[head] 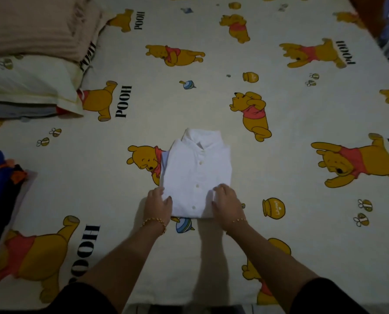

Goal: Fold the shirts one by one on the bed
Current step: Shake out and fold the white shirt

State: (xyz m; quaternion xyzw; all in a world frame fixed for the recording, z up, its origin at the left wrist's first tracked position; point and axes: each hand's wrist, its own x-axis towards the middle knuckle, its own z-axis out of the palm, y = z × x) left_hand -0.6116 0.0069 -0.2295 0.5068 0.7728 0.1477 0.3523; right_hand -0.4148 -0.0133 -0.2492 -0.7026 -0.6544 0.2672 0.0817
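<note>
A white buttoned shirt lies folded into a neat rectangle in the middle of the bed, collar pointing away from me. My left hand rests on the shirt's near left corner, fingers fairly straight. My right hand lies on the near right part, fingers spread flat on the cloth. Both wrists carry gold bracelets.
The bed sheet is cream with yellow bear prints. Pillows and a beige folded blanket are stacked at the far left. A dark blue and white pile of clothes sits at the left edge. The bed's right edge runs along the top right.
</note>
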